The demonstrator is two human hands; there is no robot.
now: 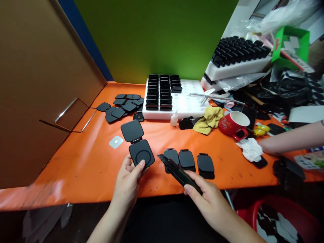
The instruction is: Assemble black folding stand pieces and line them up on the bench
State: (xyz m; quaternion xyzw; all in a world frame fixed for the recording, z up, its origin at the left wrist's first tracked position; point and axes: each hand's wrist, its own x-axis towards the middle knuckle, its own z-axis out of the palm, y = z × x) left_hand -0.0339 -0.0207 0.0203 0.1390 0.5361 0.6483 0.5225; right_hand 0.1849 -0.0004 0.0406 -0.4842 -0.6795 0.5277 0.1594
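Observation:
My left hand point(131, 172) grips an unfolded black folding charging pad point(138, 145) by its lower panel, thumb near the ring marking; the two square panels are joined by a hinge. In my right hand point(202, 192) is a black utility knife point(181, 175), its blade out and pointing up-left, apart from the pad. Behind and beside the knife lie three folded black pads point(186, 158) in a row on the orange table cover point(96, 168). A small grey square plate point(116, 142) rests left of the held pad.
A pile of black pads point(118, 111) lies behind left, beside a white foam tray point(186, 101) of upright black units. Rightward are a small bottle point(173, 119), yellow cloth point(209, 119), red mug point(231, 125) and another person's forearm point(291, 138). A cardboard wall point(32, 84) bounds the left.

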